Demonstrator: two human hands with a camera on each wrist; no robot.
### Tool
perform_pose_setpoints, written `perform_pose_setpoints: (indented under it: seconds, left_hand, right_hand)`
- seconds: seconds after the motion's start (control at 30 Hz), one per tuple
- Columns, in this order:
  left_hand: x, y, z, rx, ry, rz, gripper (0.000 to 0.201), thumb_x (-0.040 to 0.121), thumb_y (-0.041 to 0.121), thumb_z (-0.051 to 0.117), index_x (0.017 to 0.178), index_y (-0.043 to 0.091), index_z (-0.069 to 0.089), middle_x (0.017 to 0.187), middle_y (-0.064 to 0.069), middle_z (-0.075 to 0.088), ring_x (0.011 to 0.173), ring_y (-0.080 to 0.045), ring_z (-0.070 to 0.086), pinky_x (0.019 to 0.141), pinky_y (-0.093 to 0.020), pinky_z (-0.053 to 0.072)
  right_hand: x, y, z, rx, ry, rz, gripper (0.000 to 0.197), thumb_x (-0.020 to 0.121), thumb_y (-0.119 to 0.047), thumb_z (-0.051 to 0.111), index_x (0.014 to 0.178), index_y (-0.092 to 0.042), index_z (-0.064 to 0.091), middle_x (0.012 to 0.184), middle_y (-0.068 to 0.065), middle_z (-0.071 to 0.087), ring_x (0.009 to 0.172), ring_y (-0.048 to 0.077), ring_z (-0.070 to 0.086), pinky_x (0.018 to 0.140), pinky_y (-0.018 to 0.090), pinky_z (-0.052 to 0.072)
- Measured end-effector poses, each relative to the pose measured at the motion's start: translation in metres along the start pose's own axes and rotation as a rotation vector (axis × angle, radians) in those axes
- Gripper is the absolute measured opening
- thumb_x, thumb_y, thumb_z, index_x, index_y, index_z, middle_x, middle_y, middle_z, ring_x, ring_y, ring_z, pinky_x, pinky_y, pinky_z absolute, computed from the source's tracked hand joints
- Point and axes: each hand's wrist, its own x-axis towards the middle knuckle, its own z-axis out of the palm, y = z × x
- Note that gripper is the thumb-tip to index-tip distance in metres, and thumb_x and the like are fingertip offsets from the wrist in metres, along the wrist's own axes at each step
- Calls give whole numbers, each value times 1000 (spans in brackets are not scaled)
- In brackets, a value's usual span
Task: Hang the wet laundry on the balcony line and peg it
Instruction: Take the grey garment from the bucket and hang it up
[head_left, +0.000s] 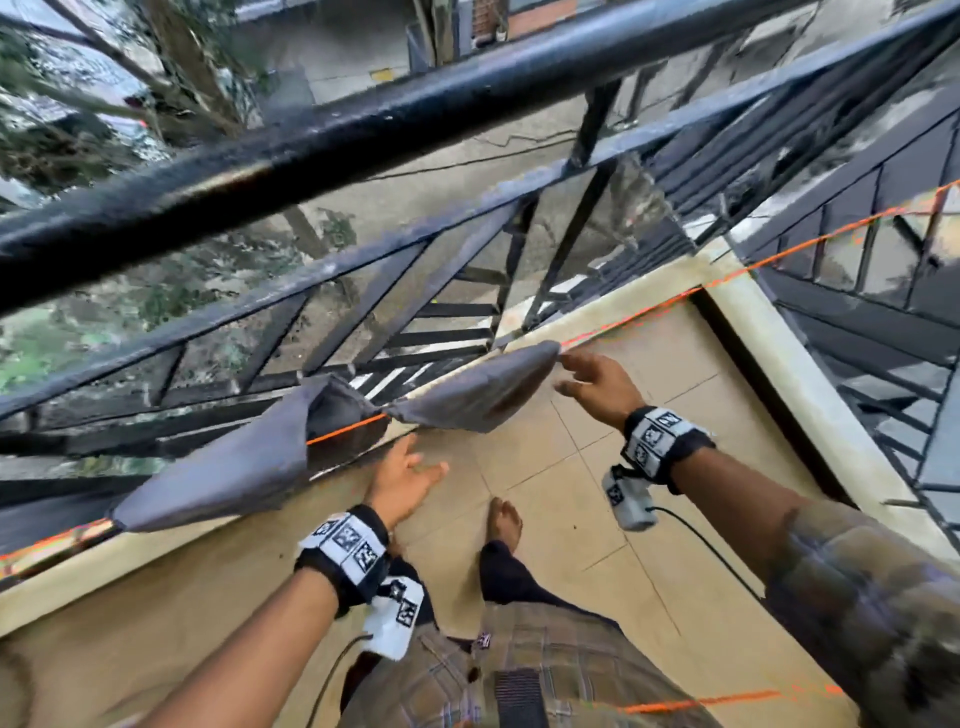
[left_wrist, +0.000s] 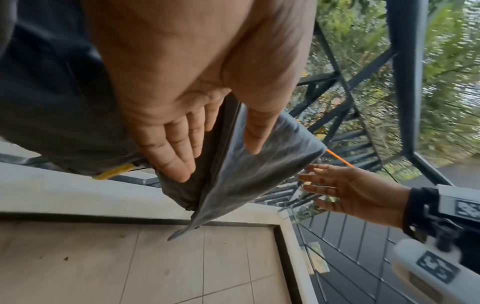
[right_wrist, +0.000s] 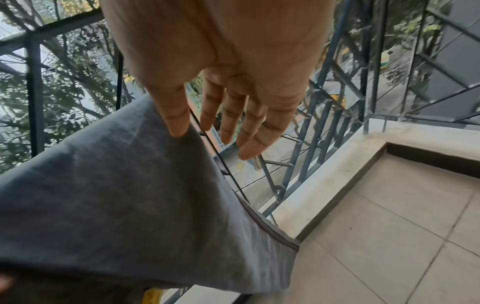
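A grey garment (head_left: 218, 467) hangs folded over the orange line (head_left: 727, 275), bunched at the middle, with its right part (head_left: 478, 395) spread toward my right hand. My left hand (head_left: 421, 462) is open just below the garment's middle; in the left wrist view its straight fingers (left_wrist: 168, 156) lie against the grey cloth (left_wrist: 246, 164). My right hand (head_left: 566, 371) is open at the garment's right end, beside the line. In the right wrist view my right thumb (right_wrist: 176, 123) touches the edge of the grey cloth (right_wrist: 116, 195), and the other fingers are spread clear of it.
A black metal railing (head_left: 363, 135) runs just beyond the line, above a low cream ledge (head_left: 649, 306). Behind it is a drop to a street and trees. I stand barefoot (head_left: 504, 519) on a beige tiled floor (head_left: 597, 493). A second orange line (head_left: 701, 704) crosses near my waist.
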Motion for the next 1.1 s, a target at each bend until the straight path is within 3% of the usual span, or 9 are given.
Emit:
perform_pose_setpoints:
  seconds: [0.13, 0.2, 0.33, 0.4, 0.53, 0.7, 0.83, 0.93, 1.1]
  left_hand:
    - [16, 11, 17, -137, 92, 0, 37, 88, 4, 72, 120, 7, 55, 115, -15, 61, 104, -28, 60, 77, -36, 47]
    - [19, 17, 21, -283, 127, -54, 16, 91, 10, 69, 102, 14, 59, 100, -6, 64, 102, -24, 61, 73, -35, 49]
    - [15, 25, 27, -418, 169, -101, 4, 97, 19, 63, 95, 17, 60, 93, 0, 62, 95, -15, 57, 88, -39, 49]
    - [10, 26, 27, -416, 187, -89, 6, 95, 14, 63, 90, 16, 62, 92, -1, 63, 92, -14, 58, 90, -39, 48]
    - [-1, 16, 17, -368, 143, -81, 5, 90, 11, 66, 88, 16, 64, 95, -5, 66, 97, -22, 61, 80, -35, 51]
    - [-36, 33, 2, -343, 59, 41, 11, 99, 19, 58, 95, 15, 68, 93, 2, 74, 83, -12, 67, 75, -28, 54]
    - [-64, 53, -14, -463, -39, 174, 16, 90, 2, 65, 106, 2, 64, 97, -8, 76, 88, -15, 71, 76, -23, 58]
    - [-72, 66, -31, -443, -11, 227, 38, 80, -3, 75, 115, 0, 61, 99, -11, 74, 89, -17, 71, 83, -27, 58]
    - [-53, 93, -40, -199, 125, 300, 28, 88, -8, 64, 100, 17, 57, 71, 4, 64, 54, 0, 61, 47, -15, 48]
  right_hand:
    - [4, 0, 3, -21, 14, -98, 5, 87, -17, 70, 90, -14, 70, 84, -2, 71, 80, 10, 63, 74, 24, 45]
    - [4, -2, 3, 13, 30, -122, 16, 89, -13, 66, 76, -21, 60, 68, -9, 60, 68, 8, 55, 71, 27, 41]
    - [3, -6, 4, 159, 7, -133, 22, 89, -9, 69, 93, -21, 51, 80, -6, 61, 70, -1, 57, 72, 19, 46]
    - [5, -8, 4, 138, -55, -138, 27, 87, -13, 72, 106, -18, 53, 92, 3, 66, 83, 12, 63, 83, 26, 50]
    - [6, -6, 3, 81, -189, -116, 21, 87, -14, 70, 108, -14, 68, 107, 5, 71, 100, 18, 65, 98, 39, 50]
    - [-23, -5, 1, 154, -278, -167, 31, 100, -26, 55, 127, -13, 59, 124, -1, 65, 115, 11, 60, 97, 19, 45]
    - [-46, -18, -7, 356, -147, -169, 27, 91, -35, 68, 106, -13, 69, 105, 3, 74, 100, 14, 68, 87, 29, 52]
    - [-57, -44, -19, 520, -77, -133, 7, 88, -17, 71, 85, -11, 68, 81, -2, 71, 78, 10, 63, 74, 24, 49]
    - [-45, -78, -32, 645, 26, 9, 10, 86, -18, 70, 88, -13, 62, 75, 3, 57, 62, 11, 53, 56, 23, 43]
